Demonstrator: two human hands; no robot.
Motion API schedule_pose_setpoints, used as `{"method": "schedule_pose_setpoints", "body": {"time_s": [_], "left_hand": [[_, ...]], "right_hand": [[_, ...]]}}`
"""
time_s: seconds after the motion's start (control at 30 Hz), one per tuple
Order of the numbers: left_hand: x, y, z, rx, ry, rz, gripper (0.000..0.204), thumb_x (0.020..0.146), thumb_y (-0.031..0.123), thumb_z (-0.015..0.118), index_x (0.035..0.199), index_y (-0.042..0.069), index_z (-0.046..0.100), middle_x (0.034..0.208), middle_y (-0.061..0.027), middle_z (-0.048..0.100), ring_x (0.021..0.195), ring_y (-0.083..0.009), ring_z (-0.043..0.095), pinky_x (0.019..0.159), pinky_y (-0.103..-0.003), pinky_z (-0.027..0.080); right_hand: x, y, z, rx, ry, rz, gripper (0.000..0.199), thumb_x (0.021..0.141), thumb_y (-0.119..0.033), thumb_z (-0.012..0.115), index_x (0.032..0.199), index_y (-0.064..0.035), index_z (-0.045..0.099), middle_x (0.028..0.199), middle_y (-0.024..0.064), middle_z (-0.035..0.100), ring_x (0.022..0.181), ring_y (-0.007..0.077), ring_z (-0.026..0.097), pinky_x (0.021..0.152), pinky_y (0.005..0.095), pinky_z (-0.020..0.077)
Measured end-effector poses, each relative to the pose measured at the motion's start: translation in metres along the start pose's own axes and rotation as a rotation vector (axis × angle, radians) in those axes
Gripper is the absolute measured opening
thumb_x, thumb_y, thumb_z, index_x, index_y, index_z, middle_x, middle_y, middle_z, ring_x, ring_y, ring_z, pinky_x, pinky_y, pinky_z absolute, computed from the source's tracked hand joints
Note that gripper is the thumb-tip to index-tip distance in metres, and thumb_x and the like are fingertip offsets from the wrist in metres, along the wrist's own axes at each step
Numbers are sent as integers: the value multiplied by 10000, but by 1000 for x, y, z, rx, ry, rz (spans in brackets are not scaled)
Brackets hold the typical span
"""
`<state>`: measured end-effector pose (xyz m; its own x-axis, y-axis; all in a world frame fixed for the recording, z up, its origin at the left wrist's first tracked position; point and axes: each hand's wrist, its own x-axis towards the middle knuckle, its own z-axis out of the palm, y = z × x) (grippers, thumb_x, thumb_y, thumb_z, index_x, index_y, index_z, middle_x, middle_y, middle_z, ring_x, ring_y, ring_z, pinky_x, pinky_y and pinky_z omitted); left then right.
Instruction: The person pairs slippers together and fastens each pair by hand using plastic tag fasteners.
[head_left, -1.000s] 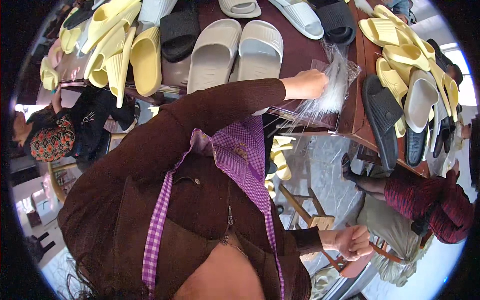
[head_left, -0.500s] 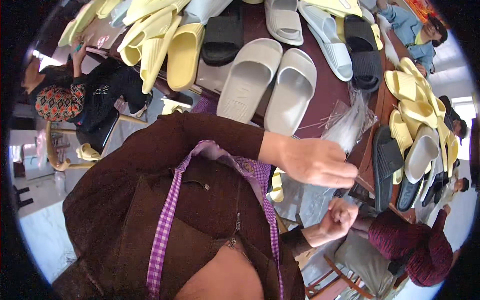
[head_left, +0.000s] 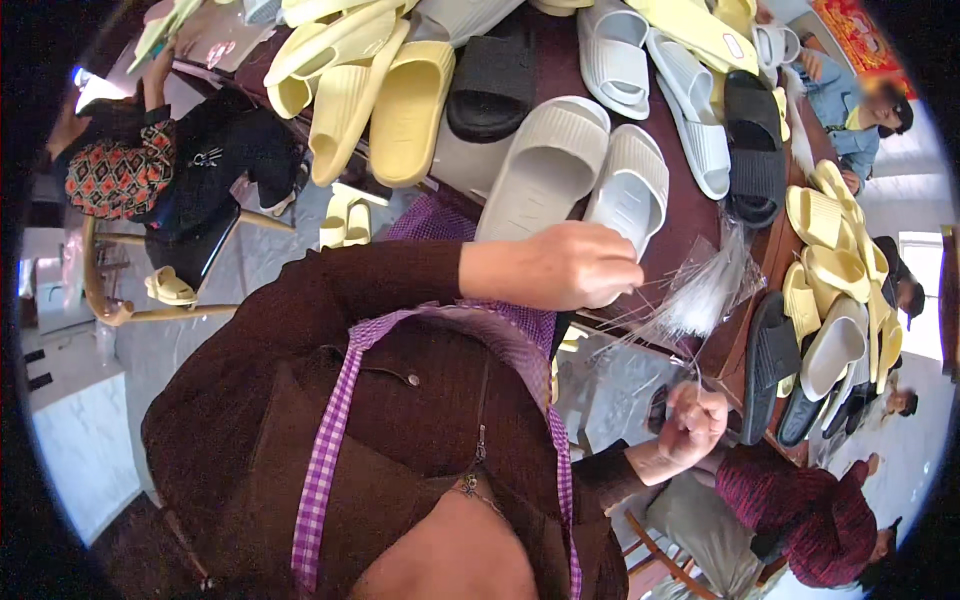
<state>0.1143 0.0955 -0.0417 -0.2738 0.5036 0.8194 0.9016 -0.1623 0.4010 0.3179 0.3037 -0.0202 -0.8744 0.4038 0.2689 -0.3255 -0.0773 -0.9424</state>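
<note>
My left hand (head_left: 560, 264) is closed, its fingers curled in front of the pair of light grey slippers at the table's near edge. Behind it stand the left grey slipper (head_left: 545, 165) and the right grey slipper (head_left: 632, 185); the hand hides part of their lower ends. Whatever the left fingers pinch is too small to make out. Lower and further right, my right hand (head_left: 692, 425) is closed with a thin clear strand (head_left: 690, 370) rising from it. Between the two hands, a bundle of thin clear plastic strands (head_left: 710, 295) fans over the table edge.
Yellow slippers (head_left: 412, 115), a black slipper (head_left: 492, 85) and more grey ones crowd the dark red table (head_left: 668, 130). At right lies another pile with a black slipper (head_left: 768, 365) and a yellow slipper (head_left: 835, 270). Several people sit around; a wooden chair (head_left: 108, 280) stands left.
My left hand has moved left, from beside the strand bundle to the grey slippers. My right hand stays closed at the right; a strand now shows above it. The view has shifted slightly.
</note>
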Motion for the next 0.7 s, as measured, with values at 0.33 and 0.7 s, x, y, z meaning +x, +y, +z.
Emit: {"method": "schedule_pose_setpoints", "body": {"time_s": [0.33, 0.7], "left_hand": [[-27, 22, -46, 166, -32, 59, 169, 654, 50, 685, 793, 19, 593, 739, -83, 539, 633, -231, 554, 567, -316, 460], [-74, 26, -57, 368, -232, -153, 218, 638, 87, 692, 627, 71, 474, 610, -61, 457, 563, -227, 517, 508, -333, 422]], "right_hand": [[57, 13, -5, -770, 304, 102, 106, 817, -67, 624, 885, 14, 628, 760, -4, 571, 624, 65, 458, 568, 185, 341], [139, 94, 83, -1184, -244, -29, 201, 803, -66, 603, 993, -16, 642, 737, 140, 630, 658, 122, 589, 617, 270, 461]]}}
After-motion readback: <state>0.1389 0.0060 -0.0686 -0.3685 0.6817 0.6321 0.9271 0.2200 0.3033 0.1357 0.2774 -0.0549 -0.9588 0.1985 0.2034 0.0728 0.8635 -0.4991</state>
